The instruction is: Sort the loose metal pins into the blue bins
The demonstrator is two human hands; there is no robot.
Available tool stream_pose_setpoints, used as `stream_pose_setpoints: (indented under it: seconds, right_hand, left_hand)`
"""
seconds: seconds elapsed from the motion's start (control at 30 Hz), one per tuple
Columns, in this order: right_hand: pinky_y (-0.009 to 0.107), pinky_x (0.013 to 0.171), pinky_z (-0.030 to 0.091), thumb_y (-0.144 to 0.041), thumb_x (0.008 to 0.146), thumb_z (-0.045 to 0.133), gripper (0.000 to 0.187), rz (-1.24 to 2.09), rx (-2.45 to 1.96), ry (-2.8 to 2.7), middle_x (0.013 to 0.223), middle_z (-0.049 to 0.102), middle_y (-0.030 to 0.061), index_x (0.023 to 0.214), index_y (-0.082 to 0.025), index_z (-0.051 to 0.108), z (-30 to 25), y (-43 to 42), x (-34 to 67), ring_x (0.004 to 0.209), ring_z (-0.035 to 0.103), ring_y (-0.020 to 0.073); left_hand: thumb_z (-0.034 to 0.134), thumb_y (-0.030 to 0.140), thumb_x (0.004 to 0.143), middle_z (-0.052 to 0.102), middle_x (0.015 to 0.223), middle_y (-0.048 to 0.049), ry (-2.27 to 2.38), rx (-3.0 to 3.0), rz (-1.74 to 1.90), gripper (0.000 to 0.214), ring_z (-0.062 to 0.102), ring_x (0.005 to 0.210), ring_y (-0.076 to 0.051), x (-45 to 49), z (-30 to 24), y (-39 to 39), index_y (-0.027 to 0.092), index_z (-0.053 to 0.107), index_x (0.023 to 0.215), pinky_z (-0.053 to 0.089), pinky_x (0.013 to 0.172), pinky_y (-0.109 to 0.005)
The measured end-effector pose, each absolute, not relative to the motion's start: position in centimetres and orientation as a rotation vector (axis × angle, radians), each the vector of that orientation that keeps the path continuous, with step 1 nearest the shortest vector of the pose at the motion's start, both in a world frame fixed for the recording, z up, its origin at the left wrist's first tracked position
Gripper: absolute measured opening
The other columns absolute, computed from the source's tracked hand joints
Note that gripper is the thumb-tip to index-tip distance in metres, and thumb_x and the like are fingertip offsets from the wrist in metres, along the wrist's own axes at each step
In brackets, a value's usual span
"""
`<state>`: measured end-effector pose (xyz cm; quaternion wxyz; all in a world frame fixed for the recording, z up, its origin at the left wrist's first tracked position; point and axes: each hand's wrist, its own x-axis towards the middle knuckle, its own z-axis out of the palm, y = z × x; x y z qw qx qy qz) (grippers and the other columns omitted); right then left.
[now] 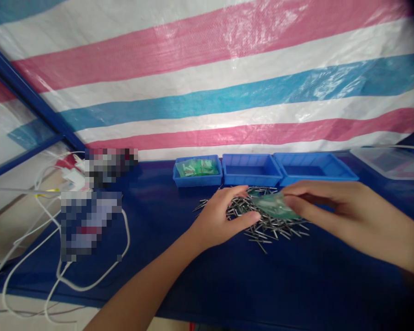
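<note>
My right hand (345, 214) pinches a small see-through green plastic bag (274, 206) between thumb and fingers. What the bag contains is too blurred to make out. To the left of the bag, my left hand (221, 218) has its thumb and fingers apart, with nothing between them. Both hands are over a loose pile of thin silvery metal pins, like nails or rivets (279, 227), lying on the dark blue table (248, 285). My left hand hides part of the pile.
Three blue bins stand behind the pile: the left bin (198, 182) holds green bags (196, 168), and the middle bin (251, 177) and right bin (317, 174) adjoin it. A clear plastic lid or box (389, 163) is at far right. White cables (126, 230) loop across the left side.
</note>
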<state>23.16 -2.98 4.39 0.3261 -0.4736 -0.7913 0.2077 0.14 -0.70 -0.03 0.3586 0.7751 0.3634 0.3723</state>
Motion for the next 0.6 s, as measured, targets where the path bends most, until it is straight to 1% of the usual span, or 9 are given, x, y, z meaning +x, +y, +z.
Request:
stream_pose_setpoints:
  seconds: [0.07,0.17,0.27,0.33,0.47,0.53,0.6]
  right_hand:
    - [0.025,0.054,0.050,-0.040,0.089,0.053,0.021,0.749,-1.132,-2.015,0.078,0.068,0.0006,0.092,-0.027,0.069,5.0,-1.7,20.9,0.064,0.062,0.0142]
    - [0.026,0.058,0.051,-0.039,0.087,0.056,0.022,0.958,-1.033,-1.869,0.078,0.067,0.0019,0.095,-0.023,0.070,4.5,-0.6,18.3,0.063,0.061,0.0132]
    - [0.026,0.059,0.051,-0.041,0.086,0.056,0.024,1.056,-1.028,-1.689,0.076,0.066,0.0017,0.093,-0.021,0.068,3.0,-0.5,17.5,0.059,0.059,0.0118]
    - [0.026,0.059,0.051,-0.041,0.083,0.062,0.022,1.065,-1.046,-1.633,0.077,0.066,0.0016,0.088,-0.021,0.067,1.8,-0.8,17.6,0.061,0.059,0.0125]
    - [0.029,0.064,0.051,-0.039,0.080,0.065,0.021,1.065,-1.095,-1.651,0.080,0.068,0.0033,0.073,-0.019,0.065,0.2,-1.1,17.9,0.071,0.062,0.0170]
    - [0.028,0.063,0.051,-0.038,0.081,0.064,0.020,1.058,-1.094,-1.664,0.078,0.068,0.0031,0.074,-0.019,0.065,0.0,-1.2,18.0,0.069,0.063,0.0170]
    - [0.027,0.062,0.051,-0.036,0.082,0.064,0.017,1.009,-1.080,-1.657,0.077,0.068,0.0023,0.079,-0.020,0.068,0.0,-1.2,18.2,0.068,0.063,0.0162]
  left_hand:
    - [0.063,0.040,0.082,0.064,0.112,-0.0085,0.919,1.727,0.975,0.047,0.060,0.098,-0.021,0.1,-0.3,-0.3,0.020,0.052,0.123,0.047,0.084,-0.034]
    - [0.065,0.042,0.080,0.066,0.093,-0.0059,0.851,1.395,1.050,0.037,0.062,0.084,-0.017,0.2,-0.6,0.3,0.015,0.059,0.104,0.047,0.077,-0.029]
    - [0.069,0.041,0.077,0.063,0.081,-0.0017,0.834,1.295,1.075,0.031,0.059,0.075,-0.013,0.2,-0.8,0.5,0.014,0.058,0.089,0.045,0.073,-0.025]
    - [0.068,0.040,0.077,0.058,0.074,0.0008,0.871,1.332,1.027,0.029,0.055,0.069,-0.011,0.2,-1.1,0.4,0.014,0.056,0.084,0.043,0.067,-0.023]
    - [0.063,0.043,0.081,0.053,0.071,0.0016,0.924,1.476,0.908,0.029,0.049,0.065,-0.010,0.2,-1.6,-0.1,0.014,0.057,0.084,0.039,0.063,-0.023]
    - [0.062,0.044,0.082,0.054,0.072,0.0011,0.917,1.511,0.888,0.031,0.048,0.065,-0.010,0.1,-1.4,-0.3,0.014,0.057,0.086,0.039,0.063,-0.023]
    - [0.061,0.048,0.082,0.054,0.073,0.0005,0.897,1.511,0.868,0.035,0.049,0.065,-0.011,0.1,-0.8,-0.4,0.014,0.058,0.089,0.039,0.062,-0.023]
